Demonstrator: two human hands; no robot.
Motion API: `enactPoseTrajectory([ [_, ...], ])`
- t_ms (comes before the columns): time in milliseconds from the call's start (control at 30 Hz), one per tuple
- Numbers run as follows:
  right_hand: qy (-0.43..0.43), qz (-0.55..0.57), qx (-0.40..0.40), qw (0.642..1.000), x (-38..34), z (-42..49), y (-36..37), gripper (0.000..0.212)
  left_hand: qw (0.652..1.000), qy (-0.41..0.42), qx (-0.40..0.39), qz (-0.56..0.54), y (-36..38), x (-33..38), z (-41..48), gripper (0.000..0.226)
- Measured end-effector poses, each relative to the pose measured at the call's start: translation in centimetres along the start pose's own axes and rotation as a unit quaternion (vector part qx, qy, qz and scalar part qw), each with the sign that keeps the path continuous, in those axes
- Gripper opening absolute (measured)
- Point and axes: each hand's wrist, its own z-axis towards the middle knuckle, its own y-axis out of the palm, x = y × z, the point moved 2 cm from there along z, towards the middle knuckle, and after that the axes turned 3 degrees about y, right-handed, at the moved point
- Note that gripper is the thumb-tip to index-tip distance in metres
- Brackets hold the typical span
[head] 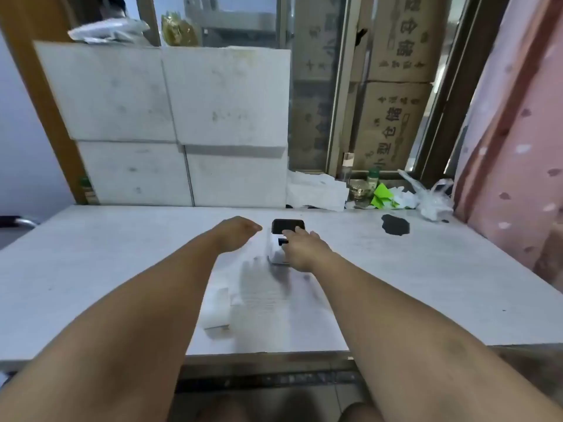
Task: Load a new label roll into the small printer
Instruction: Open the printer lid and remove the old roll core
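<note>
A small white printer (277, 257) with a black top (286, 226) stands in the middle of the white table (426, 284). My right hand (304, 249) lies against its right side, fingers stretched over the black top and front. My left hand (236, 234) hovers just left of the printer, fingers curled, apparently holding nothing; whether it touches the printer I cannot tell. A small white box (215, 310) lies nearer to me on a sheet of white paper (268, 300). No label roll shows clearly.
White foam boxes (170, 123) are stacked at the table's back left. Crumpled paper (316, 190), a green bottle (372, 178), green scraps (382, 196) and a plastic bag (432, 199) sit at the back right. A dark stain (395, 224) marks the table. A pink curtain (518, 147) hangs right.
</note>
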Motion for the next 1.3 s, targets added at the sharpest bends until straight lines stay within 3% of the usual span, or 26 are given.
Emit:
enactPoseTrajectory([
  [233, 0.087, 0.123, 0.048, 0.987, -0.8, 1.3, 1.6, 0.049, 0.997, -0.05, -0.042, -0.04, 1.6, -4.3, 0.5, 0.019],
  [333, 0.087, 0.165, 0.097, 0.978, -1.0, 2.5, 1.8, 0.04, 0.999, -0.039, -0.028, -0.017, 1.6, -5.3, 1.5, 0.03],
  [467, 0.11, 0.229, 0.169, 0.952, -0.6, 3.7, 1.9, 0.027, 0.985, -0.037, -0.006, -0.171, 1.9, -6.7, 2.0, 0.033],
  [633, 0.098, 0.371, 0.176, 0.906, -1.2, 5.3, 2.9, 0.037, 0.943, -0.041, 0.004, -0.33, 1.5, -9.0, 2.4, 0.048],
  [733, 0.101, 0.466, 0.141, 0.868, -2.1, 6.0, 3.7, 0.03, 0.943, -0.013, 0.02, -0.333, 1.4, -9.2, 2.3, 0.051],
  [900, 0.089, 0.448, 0.197, 0.867, -1.7, 6.7, 5.0, 0.033, 0.944, 0.023, 0.039, -0.327, 1.9, -8.8, 2.0, 0.047],
  [1100, 0.066, 0.454, 0.188, 0.869, -0.8, 6.8, 5.2, 0.033, 0.961, 0.018, 0.077, -0.266, 2.5, -8.3, 1.6, 0.052],
  [1300, 0.054, 0.467, 0.174, 0.865, -0.7, 6.8, 5.5, 0.034, 0.97, -0.001, 0.124, -0.211, 2.7, -8.0, 1.3, 0.041],
])
